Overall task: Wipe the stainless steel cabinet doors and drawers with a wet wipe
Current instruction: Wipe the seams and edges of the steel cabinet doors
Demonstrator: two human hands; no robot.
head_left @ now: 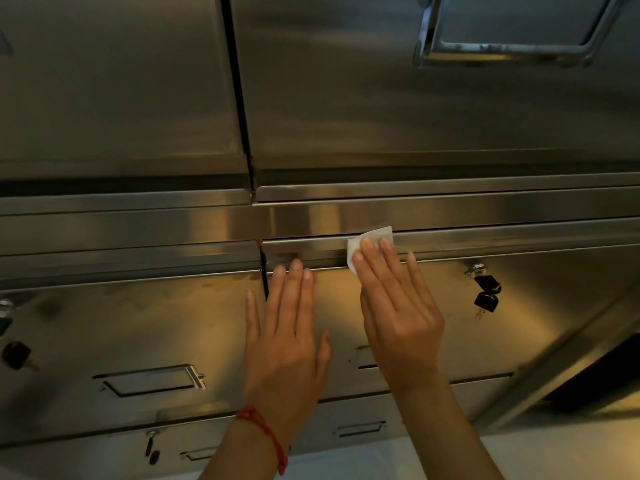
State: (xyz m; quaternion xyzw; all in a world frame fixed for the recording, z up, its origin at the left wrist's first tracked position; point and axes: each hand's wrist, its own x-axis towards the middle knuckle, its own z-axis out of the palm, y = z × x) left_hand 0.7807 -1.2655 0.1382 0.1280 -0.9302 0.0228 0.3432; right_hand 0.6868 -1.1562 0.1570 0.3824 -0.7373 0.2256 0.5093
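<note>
A person's right hand presses a folded wet wipe under straight fingers along the right drawer's top lip, the flat, empty left hand bracing the drawer front; firm, even strokes along the lip seem best.

Being shown are two hands, the left hand and the right hand, one white wet wipe, two upper cabinet doors, and one red wrist string.
</note>
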